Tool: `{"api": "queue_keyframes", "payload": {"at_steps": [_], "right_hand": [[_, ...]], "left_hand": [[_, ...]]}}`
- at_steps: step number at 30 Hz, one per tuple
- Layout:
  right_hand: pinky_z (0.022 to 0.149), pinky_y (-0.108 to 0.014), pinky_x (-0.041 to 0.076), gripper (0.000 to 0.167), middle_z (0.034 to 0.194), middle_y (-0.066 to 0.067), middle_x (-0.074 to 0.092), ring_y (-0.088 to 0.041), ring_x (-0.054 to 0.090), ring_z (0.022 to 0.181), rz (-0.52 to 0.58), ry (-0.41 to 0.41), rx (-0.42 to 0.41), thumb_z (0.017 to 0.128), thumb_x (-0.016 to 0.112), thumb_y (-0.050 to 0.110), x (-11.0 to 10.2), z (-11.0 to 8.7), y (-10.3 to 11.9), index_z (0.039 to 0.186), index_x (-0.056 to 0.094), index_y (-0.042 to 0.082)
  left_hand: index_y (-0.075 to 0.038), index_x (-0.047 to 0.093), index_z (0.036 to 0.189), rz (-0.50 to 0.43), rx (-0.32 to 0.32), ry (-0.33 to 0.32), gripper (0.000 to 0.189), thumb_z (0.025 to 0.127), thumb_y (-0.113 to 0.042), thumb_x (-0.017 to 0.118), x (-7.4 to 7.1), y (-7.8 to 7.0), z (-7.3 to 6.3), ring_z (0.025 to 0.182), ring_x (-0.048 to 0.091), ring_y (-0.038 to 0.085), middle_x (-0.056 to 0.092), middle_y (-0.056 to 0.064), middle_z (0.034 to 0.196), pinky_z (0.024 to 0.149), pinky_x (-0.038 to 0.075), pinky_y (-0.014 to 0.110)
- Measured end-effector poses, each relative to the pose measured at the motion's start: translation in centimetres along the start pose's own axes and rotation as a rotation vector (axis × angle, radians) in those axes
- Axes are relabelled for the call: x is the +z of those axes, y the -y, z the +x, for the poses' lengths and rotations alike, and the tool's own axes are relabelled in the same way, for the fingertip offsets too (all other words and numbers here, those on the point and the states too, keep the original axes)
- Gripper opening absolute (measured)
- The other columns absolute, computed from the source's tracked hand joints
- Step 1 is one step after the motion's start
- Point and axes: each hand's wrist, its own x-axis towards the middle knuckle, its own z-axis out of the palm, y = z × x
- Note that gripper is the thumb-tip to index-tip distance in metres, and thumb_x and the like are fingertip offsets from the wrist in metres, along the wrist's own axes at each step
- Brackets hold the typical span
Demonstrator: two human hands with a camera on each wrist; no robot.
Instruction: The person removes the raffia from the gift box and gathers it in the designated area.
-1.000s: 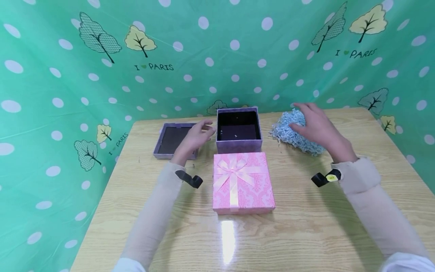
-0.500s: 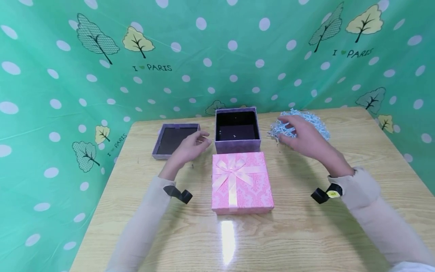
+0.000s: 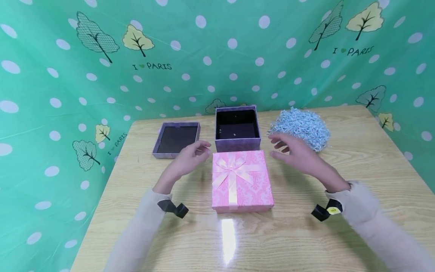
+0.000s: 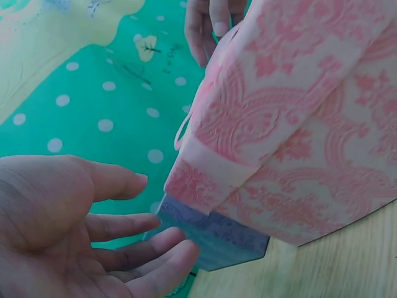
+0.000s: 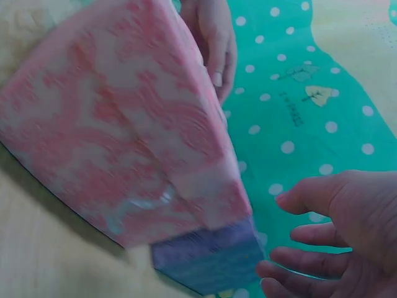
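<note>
A pink gift box (image 3: 253, 189) with a ribbon bow on its lid sits closed at the middle of the table. My left hand (image 3: 186, 161) hovers off its far left corner, fingers loosely bent and holding nothing. On the other side, my right hand (image 3: 300, 155) is held off the far right corner, also with nothing in it. Both wrist views show a gap between the fingers and the pink box (image 4: 273, 124). Directly behind it stands a purple box (image 3: 238, 145), uncovered, with a dark inside and a few tiny pale scraps.
To the left of the purple box lies a shallow purple lid (image 3: 176, 139), dark inside facing up. A heap of blue shredded paper (image 3: 304, 126) rests at the back right. Behind the wooden table (image 3: 289, 234) hangs a green dotted cloth (image 3: 190, 34).
My right hand has come away from the blue shredded paper, moving left and nearer to me. The left hand has drawn back slightly from beside the purple box. The boxes stay put.
</note>
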Motion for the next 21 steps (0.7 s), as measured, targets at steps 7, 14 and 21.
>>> {"api": "queue_keyframes", "payload": {"at_steps": [7, 14, 21], "right_hand": [[0.089, -0.048, 0.053, 0.045, 0.12, -0.02, 0.06, -0.035, 0.061, 0.105, 0.081, 0.047, 0.002, 0.093, 0.062, 0.014, 1.9, -0.8, -0.1, 0.133, 0.049, -0.001], [0.091, -0.046, 0.053, 0.05, 0.121, -0.016, 0.059, -0.031, 0.06, 0.108, 0.19, 0.101, 0.058, 0.094, 0.062, 0.022, 2.5, -1.2, -0.2, 0.136, 0.046, 0.001], [0.085, -0.041, 0.056, 0.059, 0.117, -0.02, 0.056, -0.026, 0.062, 0.1, 0.353, 0.195, 0.182, 0.095, 0.059, 0.026, 2.8, -1.8, -0.2, 0.142, 0.035, -0.001]], "left_hand": [[-0.006, 0.052, 0.133, 0.027, 0.032, 0.035, 0.04, 0.097, -0.023, 0.054, 0.7, -0.3, -1.0, 0.113, 0.058, 0.025, 0.062, 0.009, 0.121, 0.093, 0.052, 0.039], [-0.001, 0.049, 0.136, -0.033, 0.014, 0.07, 0.043, 0.097, -0.021, 0.055, 1.4, -0.4, -1.6, 0.114, 0.059, 0.026, 0.058, 0.013, 0.129, 0.094, 0.053, 0.038], [0.004, 0.04, 0.139, -0.23, -0.062, 0.126, 0.047, 0.1, -0.019, 0.049, 2.0, -0.2, -1.9, 0.102, 0.065, 0.026, 0.056, 0.02, 0.121, 0.088, 0.056, 0.04]]}}
